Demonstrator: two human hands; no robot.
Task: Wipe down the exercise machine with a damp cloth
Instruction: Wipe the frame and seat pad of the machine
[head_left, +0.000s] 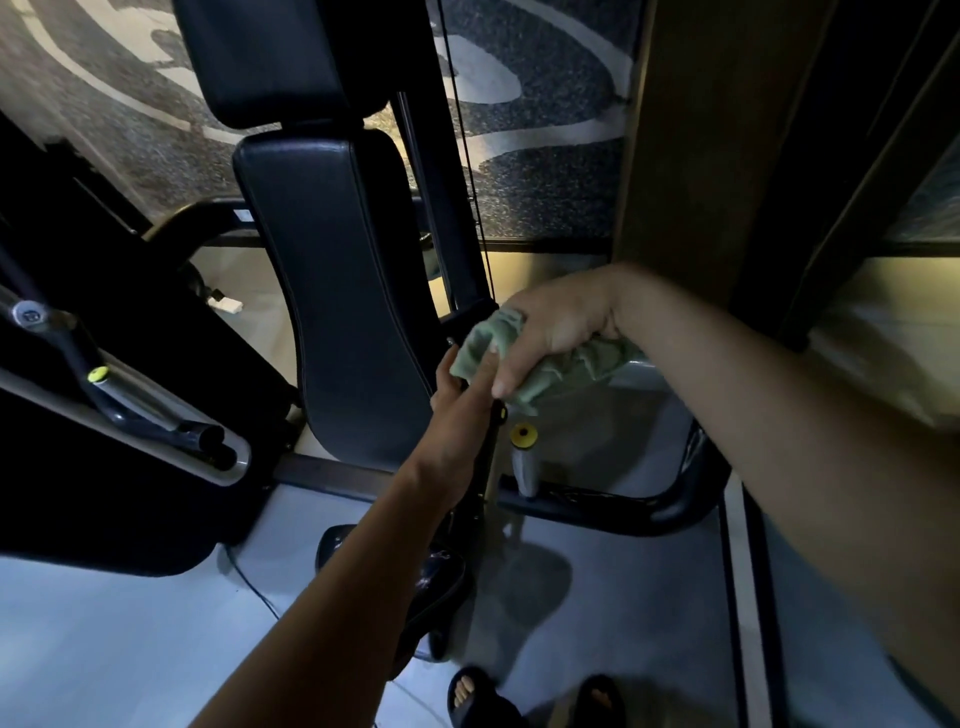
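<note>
The exercise machine has a dark padded back pad (343, 291) in the middle and a black frame bar (485, 457) to its right. My right hand (556, 332) holds a pale green cloth (561, 364) bunched under the palm and presses it against the upper end of that bar. My left hand (454, 395) reaches in from below and grips the same bar just under the cloth, its fingers curled round the far side and partly hidden.
A silver handle with a yellow cap (523, 452) stands right of the bar. Another lever with a yellow tip (98, 374) lies at left. A black base tube (670, 504) curves across the grey floor. My sandalled feet (478, 696) are at the bottom edge. A wooden pillar (691, 130) rises at right.
</note>
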